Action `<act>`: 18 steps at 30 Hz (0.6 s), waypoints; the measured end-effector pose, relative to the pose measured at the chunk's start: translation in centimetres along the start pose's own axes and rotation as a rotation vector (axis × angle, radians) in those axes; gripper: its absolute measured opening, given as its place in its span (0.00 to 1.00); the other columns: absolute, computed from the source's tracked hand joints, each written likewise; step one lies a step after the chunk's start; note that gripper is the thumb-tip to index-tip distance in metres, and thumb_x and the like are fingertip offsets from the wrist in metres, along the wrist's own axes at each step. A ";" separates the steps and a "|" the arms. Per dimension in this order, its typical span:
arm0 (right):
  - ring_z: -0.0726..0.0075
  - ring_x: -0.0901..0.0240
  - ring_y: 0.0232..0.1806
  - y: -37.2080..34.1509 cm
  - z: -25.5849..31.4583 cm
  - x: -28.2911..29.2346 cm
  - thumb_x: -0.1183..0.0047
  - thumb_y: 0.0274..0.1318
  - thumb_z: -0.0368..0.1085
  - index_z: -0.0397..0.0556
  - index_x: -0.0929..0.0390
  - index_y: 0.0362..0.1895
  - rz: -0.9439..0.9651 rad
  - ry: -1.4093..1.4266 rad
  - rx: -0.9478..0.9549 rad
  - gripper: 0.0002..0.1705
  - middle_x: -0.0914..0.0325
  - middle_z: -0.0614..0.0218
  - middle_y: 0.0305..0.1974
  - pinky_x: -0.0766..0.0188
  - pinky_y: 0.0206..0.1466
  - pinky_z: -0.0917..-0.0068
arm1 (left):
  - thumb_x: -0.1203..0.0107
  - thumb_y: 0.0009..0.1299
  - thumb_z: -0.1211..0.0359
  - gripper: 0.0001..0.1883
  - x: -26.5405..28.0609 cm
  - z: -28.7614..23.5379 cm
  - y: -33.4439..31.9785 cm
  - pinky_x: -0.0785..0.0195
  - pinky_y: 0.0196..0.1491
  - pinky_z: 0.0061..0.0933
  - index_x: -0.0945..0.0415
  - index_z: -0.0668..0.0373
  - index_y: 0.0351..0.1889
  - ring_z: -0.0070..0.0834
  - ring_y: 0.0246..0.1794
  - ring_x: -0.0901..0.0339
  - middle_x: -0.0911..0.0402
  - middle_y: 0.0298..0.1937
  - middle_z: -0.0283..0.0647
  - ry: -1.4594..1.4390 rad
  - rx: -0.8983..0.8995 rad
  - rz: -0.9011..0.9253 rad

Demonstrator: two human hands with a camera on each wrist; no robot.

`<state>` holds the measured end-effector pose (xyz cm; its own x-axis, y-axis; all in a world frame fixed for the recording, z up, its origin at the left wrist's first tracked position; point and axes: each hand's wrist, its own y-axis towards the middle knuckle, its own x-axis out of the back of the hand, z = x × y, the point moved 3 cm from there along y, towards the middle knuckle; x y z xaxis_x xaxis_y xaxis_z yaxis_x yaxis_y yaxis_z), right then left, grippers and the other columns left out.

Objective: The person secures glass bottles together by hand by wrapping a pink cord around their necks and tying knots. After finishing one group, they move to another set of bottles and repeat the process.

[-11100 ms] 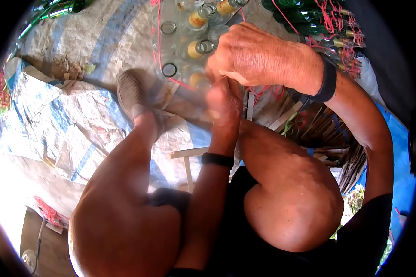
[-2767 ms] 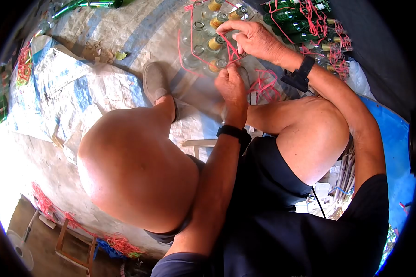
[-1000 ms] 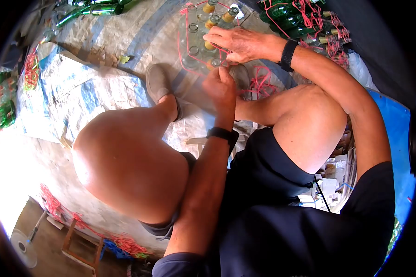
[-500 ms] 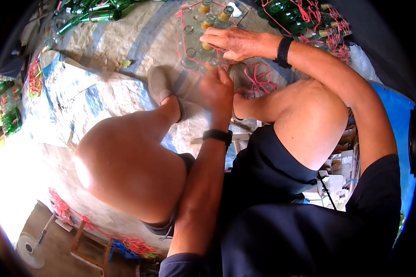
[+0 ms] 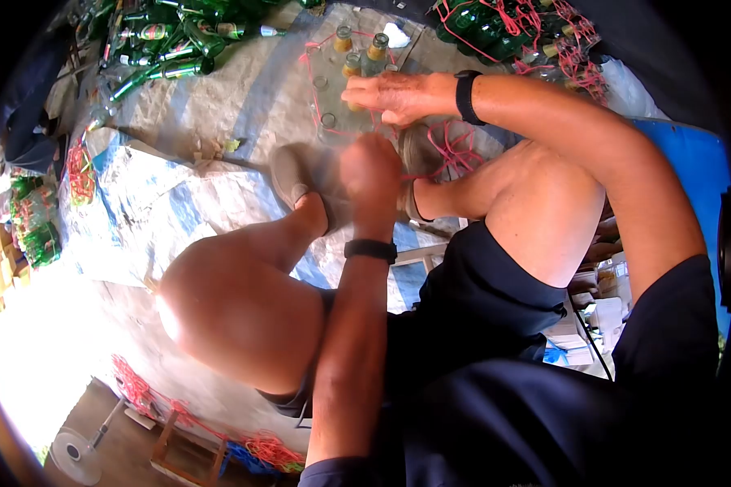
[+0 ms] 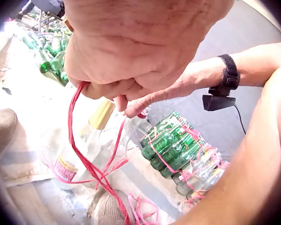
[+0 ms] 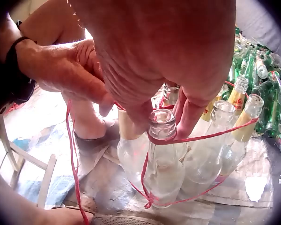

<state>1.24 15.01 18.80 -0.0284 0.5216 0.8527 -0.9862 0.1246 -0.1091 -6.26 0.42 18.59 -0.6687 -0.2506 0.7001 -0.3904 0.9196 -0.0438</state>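
Note:
A cluster of clear glass bottles (image 7: 164,173), some with yellow neck labels, stands upright on the floor. Red string (image 7: 215,134) runs round their necks and lower down, with a knot near the front bottle. My left hand (image 5: 369,166) is blurred in the head view; the left wrist view shows its curled fingers gripping red string (image 6: 75,131) that hangs in a long loop. Over the bottle tops, my right hand (image 5: 394,96) has its thumb and fingers on either side of a bottle neck (image 7: 162,124), fingertips partly hidden behind the glass.
Bundled green bottles (image 6: 178,145) tied with string stand at the right. Loose green bottles (image 5: 170,49) lie at the far left. A loose pink string tangle (image 5: 455,150) lies by the right shoe (image 5: 421,150). Beneath is a white and blue sheet (image 5: 150,195); a fan (image 5: 77,454) stands lower left.
My left hand has pulled back toward the body, away from the right hand. The right hand stays at the bottle necks. The head view has shifted, showing more loose green bottles.

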 end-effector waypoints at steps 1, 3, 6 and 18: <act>0.32 0.28 0.49 0.0 0.0 0.1 0.47 0.39 0.18 0.39 0.36 0.56 -0.009 -0.006 -0.004 0.34 0.35 0.49 0.51 0.31 0.45 0.48 | 0.50 0.69 0.61 0.17 0.2 -0.1 0.3 0.24 0.41 0.55 0.16 0.64 0.30 0.62 0.36 0.18 0.18 0.31 0.60 0.020 0.043 0.039; 0.34 0.28 0.48 -0.2 -0.1 -0.2 0.47 0.37 0.17 0.39 0.36 0.55 0.033 0.023 -0.061 0.33 0.35 0.49 0.50 0.32 0.45 0.47 | 0.50 0.69 0.61 0.17 0.5 -0.2 0.7 0.24 0.42 0.56 0.16 0.64 0.31 0.62 0.36 0.19 0.18 0.31 0.60 0.045 0.078 0.079; 0.36 0.28 0.46 -0.2 0.1 -0.3 0.48 0.37 0.16 0.39 0.36 0.54 -0.033 0.037 -0.016 0.32 0.34 0.50 0.48 0.31 0.44 0.49 | 0.50 0.68 0.61 0.16 0.9 -0.4 1.3 0.23 0.43 0.55 0.16 0.63 0.30 0.62 0.36 0.19 0.18 0.32 0.60 0.113 -0.009 0.139; 0.44 0.26 0.49 -1.1 1.0 0.3 0.41 0.44 0.25 0.48 0.31 0.48 -0.126 0.170 -0.089 0.23 0.31 0.58 0.44 0.28 0.47 0.54 | 0.46 0.64 0.62 0.14 4.8 -3.8 3.8 0.23 0.42 0.51 0.15 0.63 0.31 0.58 0.37 0.17 0.18 0.32 0.59 0.216 -0.316 0.353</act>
<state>2.12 14.17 19.72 0.1290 0.6311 0.7649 -0.9616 0.2679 -0.0588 -8.55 3.88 24.46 -0.5664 0.1291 0.8139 0.0679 0.9916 -0.1100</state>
